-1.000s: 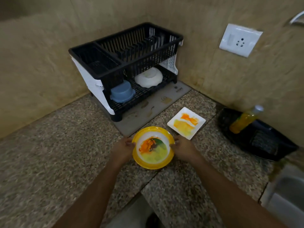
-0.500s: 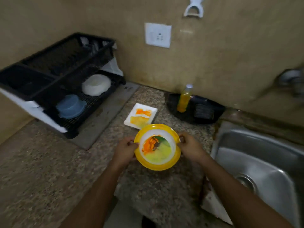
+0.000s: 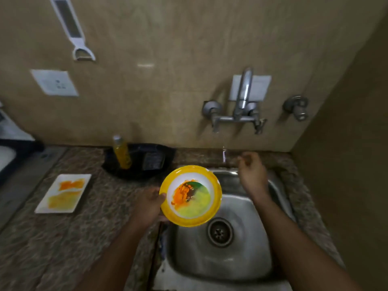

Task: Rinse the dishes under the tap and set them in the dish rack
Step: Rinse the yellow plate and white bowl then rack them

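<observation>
The left hand (image 3: 150,203) grips the yellow plate (image 3: 190,195) by its left rim, holding it level over the sink's (image 3: 247,267) near-left edge, smeared face up, probably so the mess stays put until water runs. The right hand (image 3: 251,172), empty with fingers loosely curled, reaches over the sink's back edge below the tap (image 3: 241,106), likely for a valve. A white square plate (image 3: 64,193) waits dirty on the surface (image 3: 63,238), well left of the sink.
</observation>
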The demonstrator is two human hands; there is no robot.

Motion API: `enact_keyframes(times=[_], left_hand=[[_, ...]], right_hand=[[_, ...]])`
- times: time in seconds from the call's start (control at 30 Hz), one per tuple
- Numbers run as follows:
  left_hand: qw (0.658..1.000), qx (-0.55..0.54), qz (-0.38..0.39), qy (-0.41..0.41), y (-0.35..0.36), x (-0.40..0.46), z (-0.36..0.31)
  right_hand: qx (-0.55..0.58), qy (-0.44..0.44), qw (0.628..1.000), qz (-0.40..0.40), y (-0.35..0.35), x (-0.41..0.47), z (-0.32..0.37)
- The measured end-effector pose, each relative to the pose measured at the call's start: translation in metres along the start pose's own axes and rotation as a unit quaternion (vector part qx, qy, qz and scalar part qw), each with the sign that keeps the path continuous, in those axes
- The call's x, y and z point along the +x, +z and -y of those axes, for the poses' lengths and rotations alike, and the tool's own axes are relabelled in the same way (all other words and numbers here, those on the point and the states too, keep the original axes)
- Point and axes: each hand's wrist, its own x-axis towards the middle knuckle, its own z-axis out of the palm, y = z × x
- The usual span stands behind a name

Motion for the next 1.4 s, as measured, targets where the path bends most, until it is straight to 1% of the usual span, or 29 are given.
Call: enact_keyframes(times=[0.03, 0.07, 0.1, 0.2, 0.27, 0.5, 0.63, 0.77, 1.1, 1.4], left_hand=[[1.000, 0.005, 0.013, 0.005, 0.007, 0.004, -0.003], [1.000, 0.013, 0.024, 0.012, 0.013, 0.008, -0.007], [0.999, 0.016, 0.032, 0.016, 0.018, 0.012, -0.011], [0.998, 0.032, 0.046, 0.015, 0.029, 0.020, -0.023], [0.997, 0.037, 0.059, 0.014, 0.035, 0.023, -0.032], [0.997, 0.045, 0.062, 0.018, 0.044, 0.033, -0.040], [0.997, 0.052, 0.060, 0.016, 0.048, 0.034, -0.039], [0.996, 0.062, 0.061, 0.017, 0.052, 0.037, -0.040], [0.995, 0.060, 0.066, 0.035, 0.061, 0.038, -0.049], [0.996, 0.052, 0.067, 0.040, 0.073, 0.046, -0.048]], right_hand=[[-0.027, -0.015, 0.998, -0.061, -0.012, 0.013, 0.006], [-0.042, -0.024, 0.994, -0.099, -0.022, 0.026, 0.012], [-0.054, -0.028, 0.992, -0.115, -0.029, 0.038, 0.019], [-0.132, -0.026, 0.987, -0.087, -0.034, 0.063, 0.031], [-0.171, -0.045, 0.981, -0.075, -0.033, 0.074, 0.033], [-0.231, -0.100, 0.964, -0.084, -0.029, 0.100, 0.037], [-0.191, -0.078, 0.976, -0.070, -0.029, 0.104, 0.035], [-0.147, -0.074, 0.984, -0.068, -0.028, 0.107, 0.031], [-0.101, -0.053, 0.992, -0.057, -0.025, 0.111, 0.029], [-0.090, -0.050, 0.993, -0.050, -0.022, 0.114, 0.022]])
